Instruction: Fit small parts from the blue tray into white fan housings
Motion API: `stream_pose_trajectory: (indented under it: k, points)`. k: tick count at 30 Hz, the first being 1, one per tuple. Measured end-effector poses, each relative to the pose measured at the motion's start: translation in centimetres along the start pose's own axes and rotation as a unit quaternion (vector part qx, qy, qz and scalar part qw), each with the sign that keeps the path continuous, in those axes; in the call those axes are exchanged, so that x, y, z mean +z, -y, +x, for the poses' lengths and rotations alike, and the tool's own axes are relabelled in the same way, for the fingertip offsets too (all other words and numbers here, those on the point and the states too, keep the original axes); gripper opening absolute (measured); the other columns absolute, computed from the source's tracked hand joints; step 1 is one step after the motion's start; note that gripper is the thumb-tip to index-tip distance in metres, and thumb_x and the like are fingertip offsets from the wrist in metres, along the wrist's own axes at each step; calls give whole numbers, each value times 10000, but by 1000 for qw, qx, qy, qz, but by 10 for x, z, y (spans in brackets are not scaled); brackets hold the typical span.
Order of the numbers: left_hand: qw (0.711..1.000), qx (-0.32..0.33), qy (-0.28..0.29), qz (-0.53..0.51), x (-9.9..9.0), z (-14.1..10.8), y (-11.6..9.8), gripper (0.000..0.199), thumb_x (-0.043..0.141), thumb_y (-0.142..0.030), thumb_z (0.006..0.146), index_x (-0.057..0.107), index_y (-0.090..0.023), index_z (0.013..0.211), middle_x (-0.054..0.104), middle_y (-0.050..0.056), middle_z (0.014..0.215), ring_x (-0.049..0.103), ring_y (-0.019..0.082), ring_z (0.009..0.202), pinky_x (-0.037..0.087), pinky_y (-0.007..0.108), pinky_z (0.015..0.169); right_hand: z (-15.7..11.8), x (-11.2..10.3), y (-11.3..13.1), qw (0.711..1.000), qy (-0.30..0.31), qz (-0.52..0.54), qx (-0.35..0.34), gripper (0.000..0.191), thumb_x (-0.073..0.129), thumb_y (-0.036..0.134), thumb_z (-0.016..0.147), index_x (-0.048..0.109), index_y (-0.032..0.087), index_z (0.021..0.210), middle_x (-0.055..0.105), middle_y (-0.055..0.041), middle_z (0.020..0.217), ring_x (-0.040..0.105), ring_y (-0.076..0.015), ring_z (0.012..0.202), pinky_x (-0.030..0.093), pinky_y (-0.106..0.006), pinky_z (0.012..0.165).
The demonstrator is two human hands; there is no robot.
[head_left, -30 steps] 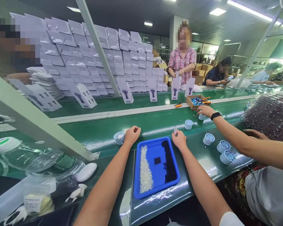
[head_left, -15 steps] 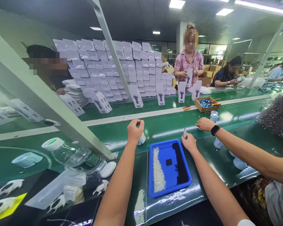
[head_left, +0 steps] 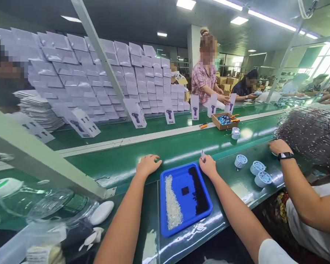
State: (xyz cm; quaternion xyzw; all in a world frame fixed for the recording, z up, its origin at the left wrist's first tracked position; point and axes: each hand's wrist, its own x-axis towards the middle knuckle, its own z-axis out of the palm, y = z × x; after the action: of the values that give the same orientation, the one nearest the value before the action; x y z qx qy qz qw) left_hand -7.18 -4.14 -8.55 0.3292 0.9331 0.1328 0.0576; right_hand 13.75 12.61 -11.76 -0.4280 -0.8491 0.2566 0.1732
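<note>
Since half a second ago, a co-worker's hand (head_left: 280,146) has gone from beside my right hand (head_left: 208,166) to the far right. On my left, my left hand (head_left: 148,165) is over the green belt (head_left: 104,163), its grip narrow; whether it holds anything I cannot tell. Next, on the worktop (head_left: 243,189), a blue tray (head_left: 187,211) carries clear bits (head_left: 172,205), a black square (head_left: 185,190) and black bits (head_left: 197,190). My right grip holds a slim white tool (head_left: 202,156), tip up, just beside the tray's corner. Three pale-blue round parts (head_left: 257,167) stand further right.
</note>
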Motion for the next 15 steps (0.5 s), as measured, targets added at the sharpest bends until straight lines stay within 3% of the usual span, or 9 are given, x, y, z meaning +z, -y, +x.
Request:
stream_pose_trajectory:
  k: [5, 15]
  points:
    - [1000, 10, 10, 14, 4, 0, -1, 405, 479, -372, 826, 689, -233, 1143, 601, 116, 1364, 511, 299, 1306, 455, 414, 1036, -1, 0, -1, 1000, 1, 24, 6, 184, 464, 212, 920, 646, 188, 925, 668, -82, 1004, 608, -218, 961, 374, -317, 802]
    - [998, -6, 61, -5, 6, 4, -1, 501, 430, -429, 846, 570, -268, 1299, 491, 98, 1450, 390, 295, 1401, 444, 405, 1041, 6, 5, -8, 999, 0, 48, 4, 160, 480, 224, 903, 629, 199, 955, 673, -63, 1012, 609, -203, 956, 376, -306, 818]
